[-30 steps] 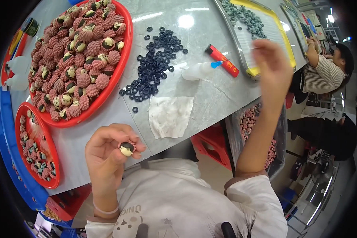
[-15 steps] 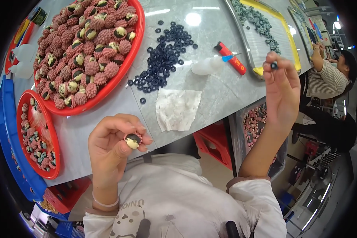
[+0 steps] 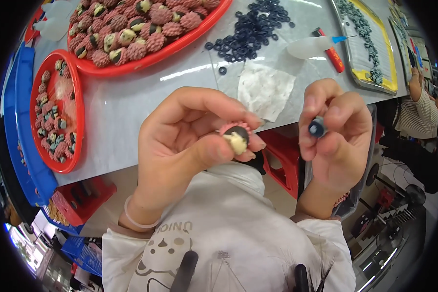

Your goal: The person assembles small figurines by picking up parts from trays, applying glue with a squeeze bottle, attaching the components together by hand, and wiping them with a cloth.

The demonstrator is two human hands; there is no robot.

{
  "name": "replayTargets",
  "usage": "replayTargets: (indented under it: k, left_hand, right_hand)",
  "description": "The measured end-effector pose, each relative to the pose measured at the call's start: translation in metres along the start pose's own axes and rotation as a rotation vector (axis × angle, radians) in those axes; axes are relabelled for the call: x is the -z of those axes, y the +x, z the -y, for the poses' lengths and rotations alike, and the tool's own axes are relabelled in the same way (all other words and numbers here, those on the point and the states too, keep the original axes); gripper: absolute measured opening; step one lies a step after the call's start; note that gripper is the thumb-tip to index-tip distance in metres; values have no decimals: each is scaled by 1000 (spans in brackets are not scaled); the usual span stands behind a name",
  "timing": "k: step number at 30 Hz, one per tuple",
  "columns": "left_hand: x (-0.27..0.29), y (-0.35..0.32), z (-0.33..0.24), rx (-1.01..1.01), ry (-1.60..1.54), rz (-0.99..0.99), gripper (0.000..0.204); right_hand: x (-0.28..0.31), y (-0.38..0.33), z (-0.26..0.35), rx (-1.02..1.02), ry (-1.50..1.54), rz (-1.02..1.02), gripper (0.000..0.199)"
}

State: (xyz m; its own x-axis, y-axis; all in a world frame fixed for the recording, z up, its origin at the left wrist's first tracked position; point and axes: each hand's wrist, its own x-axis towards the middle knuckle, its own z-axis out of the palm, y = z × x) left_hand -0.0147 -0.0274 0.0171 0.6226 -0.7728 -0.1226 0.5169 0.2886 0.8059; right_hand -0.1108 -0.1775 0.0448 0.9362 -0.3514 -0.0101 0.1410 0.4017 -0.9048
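Pinched between the thumb and fingers of my left hand [image 3: 168, 134] is a small ridged pink piece [image 3: 237, 137] with a black and cream front, turned upward. My right hand [image 3: 343, 131], a short way to its right, grips a small round piece [image 3: 317, 128], dark blue at its end and grey-green behind. The two pieces are apart, both over the table's near edge. Beyond my hands lie a stained white tissue [image 3: 265, 90] and a heap of dark blue rings [image 3: 250, 34]. A large red tray [image 3: 180, 47] of similar pink pieces stands at the far left.
A smaller red tray [image 3: 80, 117] holds more pieces, beside blue bins [image 3: 36, 170]. A needle-tipped squeeze bottle [image 3: 304, 47] and a red stick-shaped thing [image 3: 335, 59] lie far right, near a yellow-edged tray [image 3: 392, 58]. Red stools [image 3: 284, 163] stand below; a co-worker [image 3: 418, 117] sits at right.
My right hand has come down and inward from beside the yellow-edged tray, with its small piece. My left hand has moved right and up, still holding the pink piece. The view has shifted.
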Motion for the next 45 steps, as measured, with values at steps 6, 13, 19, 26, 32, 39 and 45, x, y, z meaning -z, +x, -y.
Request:
replayTargets:
  k: [6, 13, 19, 26, 32, 39, 45]
  left_hand:
    - [1, -4, 1, -64, 31, -11, 39]
    - [4, -8, 2, -95, 83, 32, 40]
    - [-1, -9, -1, 15, -37, -1, 40]
    - [8, -4, 2, -109, 137, 25, 38]
    - [3, -6, -6, -80, 180, -107, 40]
    - [62, -12, -78, -474, 789, -263, 31]
    - [58, 37, -124, -627, 1521, -94, 26]
  right_hand:
    - [-18, 4, -14, 261, -416, 13, 26]
    - [-24, -1, -15, 604, -779, 77, 22]
    - [-27, -5, -16, 495, -667, 18, 22]
    - [-23, -1, -16, 661, -995, 126, 17]
    - [-27, 3, -31, 687, -969, 120, 26]
    - [-18, -5, -14, 671, -903, -83, 19]
    - [22, 5, -13, 621, -761, -381, 12]
